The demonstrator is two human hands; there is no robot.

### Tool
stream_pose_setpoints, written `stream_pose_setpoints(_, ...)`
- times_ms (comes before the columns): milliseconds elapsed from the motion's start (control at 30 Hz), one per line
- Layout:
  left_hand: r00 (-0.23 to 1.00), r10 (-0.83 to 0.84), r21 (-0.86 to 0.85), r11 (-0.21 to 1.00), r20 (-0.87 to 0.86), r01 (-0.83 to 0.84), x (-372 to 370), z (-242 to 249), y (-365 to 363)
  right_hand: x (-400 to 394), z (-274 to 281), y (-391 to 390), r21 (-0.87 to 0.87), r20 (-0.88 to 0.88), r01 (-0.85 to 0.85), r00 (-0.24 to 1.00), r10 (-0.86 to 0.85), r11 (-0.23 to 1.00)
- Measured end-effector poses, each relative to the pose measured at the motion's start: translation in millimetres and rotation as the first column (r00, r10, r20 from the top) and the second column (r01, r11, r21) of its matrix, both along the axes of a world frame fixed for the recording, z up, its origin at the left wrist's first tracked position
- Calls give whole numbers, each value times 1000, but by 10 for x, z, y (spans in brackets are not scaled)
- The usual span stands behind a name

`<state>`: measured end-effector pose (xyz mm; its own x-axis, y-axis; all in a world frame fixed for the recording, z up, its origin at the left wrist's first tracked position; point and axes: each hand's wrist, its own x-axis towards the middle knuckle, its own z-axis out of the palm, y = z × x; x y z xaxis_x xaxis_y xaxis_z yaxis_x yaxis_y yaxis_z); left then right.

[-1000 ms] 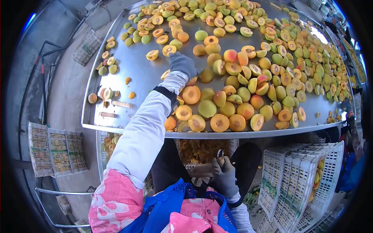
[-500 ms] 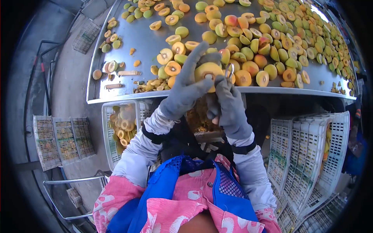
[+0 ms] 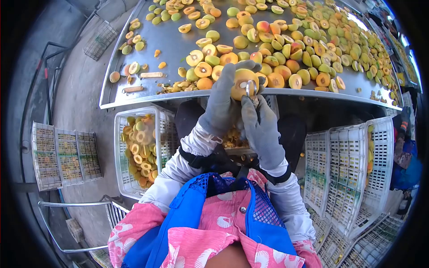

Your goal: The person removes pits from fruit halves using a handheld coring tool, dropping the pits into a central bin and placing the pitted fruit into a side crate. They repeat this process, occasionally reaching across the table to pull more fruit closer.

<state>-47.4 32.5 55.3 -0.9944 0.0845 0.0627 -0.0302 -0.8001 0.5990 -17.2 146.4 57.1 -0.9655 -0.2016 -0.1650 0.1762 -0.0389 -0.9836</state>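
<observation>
Right of two sticks (image 3: pixel 152 75) and one fruit crate (image 3: pixel 118 152), the left hand (image 3: pixel 221 105) grips one fruit half (image 3: pixel 239 77), the right hand (image 3: pixel 265 129) one looped tool (image 3: pixel 254 99), fingers closed round each.

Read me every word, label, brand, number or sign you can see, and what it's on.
None: no readable text anywhere.
Fruit half in the left hand: no label visible.
Ring-tipped tool in the right hand: too small to tell whether it's marked.
White crates at right: greenish streaks, no legible letters.
</observation>
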Motion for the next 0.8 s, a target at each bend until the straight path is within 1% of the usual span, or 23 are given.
stream_pose_setpoints(67, 999, 32, -77, 997, 22, -30, 22, -17, -11, 27, -89, -26, 90, -273, 43, 962, -16, 995)
stream_pose_setpoints(100, 999, 33, -76, 997, 22, -31, 45, -4, 1, 41, -84, -24, 92, -273, 41, 962, -15, 995)
stream_pose_setpoints(133, 994, 96, -222, 969, -50, -105, 61, 24, 16, 45, -67, -24, 149, -329, 70, 944, -18, 986)
stream_pose_setpoints(167, 980, 147, -359, 915, -131, -185, 74, 60, 28, 45, -54, -34, 201, -385, 102, 923, -17, 974)
stream_pose_setpoints(200, 980, 149, -359, 914, -132, -187, 85, 77, 48, 40, -61, -51, 201, -385, 100, 923, -15, 974)
stream_pose_setpoints(267, 929, 278, -488, 793, -243, -365, 101, 98, 97, 33, -87, -80, 213, -474, 164, 879, -45, 963)
stream_pose_setpoints(300, 929, 280, -487, 792, -243, -367, 107, 107, 112, 47, -89, -81, 215, -475, 163, 879, -43, 963)
stream_pose_setpoints(367, 966, 258, -228, 939, -20, -255, 109, 120, 129, 67, -88, -79, 297, -398, 121, 918, 8, 947)
stream_pose_setpoints(400, 965, 261, -226, 939, -19, -258, 119, 121, 130, 62, -123, -77, 299, -398, 118, 918, 11, 947)
stream_pose_setpoints(467, 937, 350, -362, 871, -15, -332, 127, 127, 121, 27, -210, -82, 234, -334, 39, 941, 43, 972)
stream_pose_setpoints(500, 937, 349, -362, 871, -16, -331, 127, 96, 80, 20, -211, -75, 233, -335, 40, 941, 42, 972)
stream_pose_setpoints(567, 993, 109, -377, 919, -47, -118, 128, 5, -94, 33, -204, -61, 120, -269, 8, 963, 25, 993)
stream_pose_setpoints(600, 993, 108, -379, 918, -41, -115, 105, 30, -214, 49, -220, -52, 118, -263, 8, 964, 24, 993)
stream_pose_setpoints(633, 911, 11, -627, 722, -413, -293, 64, 81, -359, 67, -239, -49, 96, -228, -28, 972, 49, 995)
stream_pose_setpoints(667, 710, -214, -711, 461, -670, -532, 52, 118, -438, 87, -197, -75, 70, -194, -63, 978, 76, 996)
stream_pose_setpoints(700, 715, -216, -716, 456, -665, -529, 62, 122, -388, 111, -131, -85, 65, -189, -66, 979, 77, 996)
stream_pose_setpoints(733, 952, 55, -743, 612, -301, -271, 53, 112, -261, 130, -26, -70, 5, 40, -129, 991, 129, 992)
stream_pose_setpoints(767, 959, 220, -612, 788, 180, -66, 41, 106, -131, 134, 107, -60, -65, 260, -177, 947, 188, 982)
stream_pose_setpoints(800, 927, 373, -593, 757, 45, -275, 76, 101, -10, 121, 185, -44, -66, 258, -178, 948, 189, 982)
